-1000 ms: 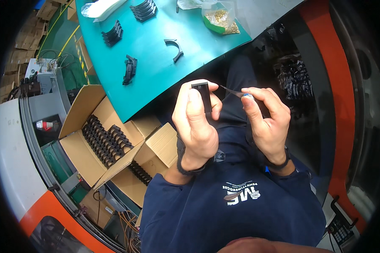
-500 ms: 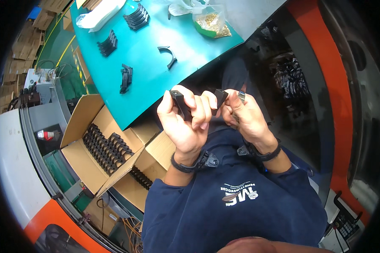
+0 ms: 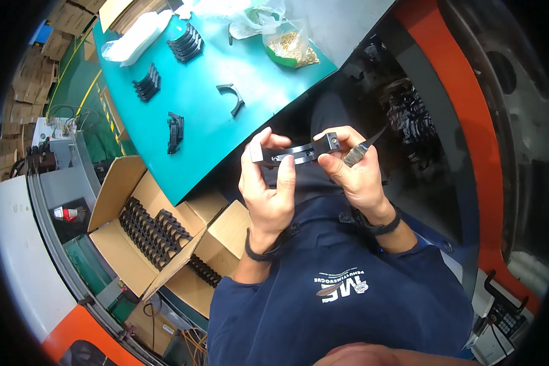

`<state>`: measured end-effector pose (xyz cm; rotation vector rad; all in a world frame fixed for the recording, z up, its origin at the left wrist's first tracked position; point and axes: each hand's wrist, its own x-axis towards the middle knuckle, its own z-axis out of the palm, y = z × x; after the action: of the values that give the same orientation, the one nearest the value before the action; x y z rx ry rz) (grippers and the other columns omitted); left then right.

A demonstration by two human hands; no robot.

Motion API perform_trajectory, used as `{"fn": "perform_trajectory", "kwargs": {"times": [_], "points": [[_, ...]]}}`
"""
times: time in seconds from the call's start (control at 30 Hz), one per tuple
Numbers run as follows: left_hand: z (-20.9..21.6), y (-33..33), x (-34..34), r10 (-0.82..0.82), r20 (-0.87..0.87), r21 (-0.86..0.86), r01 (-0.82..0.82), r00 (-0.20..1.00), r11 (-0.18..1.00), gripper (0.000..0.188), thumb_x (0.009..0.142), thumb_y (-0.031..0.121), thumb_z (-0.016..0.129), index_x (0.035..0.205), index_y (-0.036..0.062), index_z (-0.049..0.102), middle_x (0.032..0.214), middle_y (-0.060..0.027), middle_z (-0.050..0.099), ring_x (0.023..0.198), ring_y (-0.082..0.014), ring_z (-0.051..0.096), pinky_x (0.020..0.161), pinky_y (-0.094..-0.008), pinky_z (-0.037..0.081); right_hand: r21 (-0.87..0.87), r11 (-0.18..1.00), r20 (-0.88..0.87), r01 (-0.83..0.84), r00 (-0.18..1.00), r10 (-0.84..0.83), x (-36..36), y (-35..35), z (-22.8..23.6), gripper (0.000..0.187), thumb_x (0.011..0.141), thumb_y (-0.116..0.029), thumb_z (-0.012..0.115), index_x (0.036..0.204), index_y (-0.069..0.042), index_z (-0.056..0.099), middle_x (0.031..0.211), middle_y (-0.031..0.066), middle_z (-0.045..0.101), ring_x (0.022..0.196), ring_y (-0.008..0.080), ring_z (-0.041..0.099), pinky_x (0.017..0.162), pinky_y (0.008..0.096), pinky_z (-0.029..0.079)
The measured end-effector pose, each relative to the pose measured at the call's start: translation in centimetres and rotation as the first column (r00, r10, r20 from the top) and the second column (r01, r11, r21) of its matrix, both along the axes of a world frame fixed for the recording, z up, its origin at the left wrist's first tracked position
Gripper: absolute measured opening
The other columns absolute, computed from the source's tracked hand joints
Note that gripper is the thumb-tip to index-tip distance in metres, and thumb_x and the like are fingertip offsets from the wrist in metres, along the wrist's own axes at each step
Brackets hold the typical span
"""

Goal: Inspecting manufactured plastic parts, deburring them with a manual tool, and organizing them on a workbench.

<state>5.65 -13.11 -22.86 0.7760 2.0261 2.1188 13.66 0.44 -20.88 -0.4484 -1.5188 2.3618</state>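
Observation:
Between my two hands, in front of my chest, is a black half-ring bracket point(image 3: 297, 152), its slotted curved face turned up. My left hand point(image 3: 266, 201) is closed round its left end, with the thumb pressed on the curve. At the other end, my right hand point(image 3: 365, 184) grips the block-shaped tip, which has a small brass-coloured dot. That same hand also holds a small knife point(image 3: 355, 156) with a wrapped handle, its dark pointed blade sticking out to the upper right. A similar half-ring bracket point(image 3: 232, 99) lies alone on the green table point(image 3: 207, 152).
More black brackets stand in stacks point(image 3: 185, 44) on the table, beside a clear bag of small brass pieces point(image 3: 293, 49). An open cardboard box point(image 3: 117, 249) below left holds rows of black parts. On the right is an orange machine frame point(image 3: 436, 55).
The bracket has been turned so that its curved, slotted face shows. My right hand has rotated, bringing the knife's blade into sight. The whole view has shifted slightly.

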Motion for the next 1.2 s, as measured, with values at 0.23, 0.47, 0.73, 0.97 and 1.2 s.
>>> {"fn": "perform_trajectory", "kwargs": {"times": [0.23,0.47,0.73,0.97,1.2], "points": [[0.3,-0.3,-0.4,0.045,-0.225,-0.044,-0.056,0.973,0.997,0.038,0.085,0.001,0.069,0.12,-0.0046,0.056,0.106,-0.0165,0.066,0.097,-0.022,0.064,0.084,-0.0326,0.053,0.291,0.957,0.111,0.003,0.993,-0.037,0.3,0.0,0.1,0.031,0.09,-0.006,0.066,0.12,0.001,0.059,0.09,-0.0017,0.062,0.077,0.0011,0.053,0.066,0.0158,0.041],[-0.3,-0.3,-0.1,0.143,-0.255,-0.049,-0.16,0.956,0.986,0.043,0.085,-0.006,0.067,0.126,-0.0038,0.054,0.104,-0.0173,0.068,0.096,-0.0211,0.066,0.086,-0.0313,0.052,0.118,0.993,0.022,-0.022,1.0,0.02,0.2,-0.3,0.6,0.03,0.093,-0.006,0.061,0.122,0.001,0.059,0.1,0.0064,0.068,0.077,0.0009,0.053,0.066,0.0161,0.042],[-0.7,0.1,0.0,0.151,-0.144,0.054,-0.144,0.978,0.988,0.044,0.087,-0.008,0.063,0.129,-0.0056,0.051,0.11,-0.0185,0.066,0.1,-0.0207,0.065,0.088,-0.0313,0.051,0.067,0.995,0.087,-0.069,0.994,0.063,0.2,-0.2,1.0,0.032,0.095,-0.009,0.059,0.126,0.001,0.056,0.098,0.0084,0.07,0.063,-0.0019,0.046,0.053,0.0146,0.036],[-0.7,0.1,-0.3,0.12,-0.033,-0.006,-0.121,0.992,0.993,0.043,0.089,0.0,0.064,0.13,-0.0059,0.051,0.12,-0.0201,0.062,0.101,-0.0212,0.064,0.088,-0.0319,0.052,-0.087,0.992,0.168,-0.09,0.98,0.103,0.0,-0.4,0.8,0.037,0.093,-0.008,0.062,0.127,0.003,0.053,0.1,0.0091,0.07,0.058,-0.0033,0.041,0.047,0.0145,0.029],[-0.2,0.3,-0.5,0.119,0.025,0.02,-0.12,0.993,0.993,0.046,0.087,0.008,0.069,0.128,-0.0041,0.054,0.118,-0.0164,0.063,0.096,-0.0188,0.064,0.086,-0.0302,0.051,-0.107,0.989,0.109,-0.105,0.987,0.117,0.2,-0.5,0.9,0.04,0.09,-0.001,0.063,0.128,0.005,0.052,0.111,0.0125,0.067,0.079,0.003,0.058,0.062,0.0146,0.043]]}}
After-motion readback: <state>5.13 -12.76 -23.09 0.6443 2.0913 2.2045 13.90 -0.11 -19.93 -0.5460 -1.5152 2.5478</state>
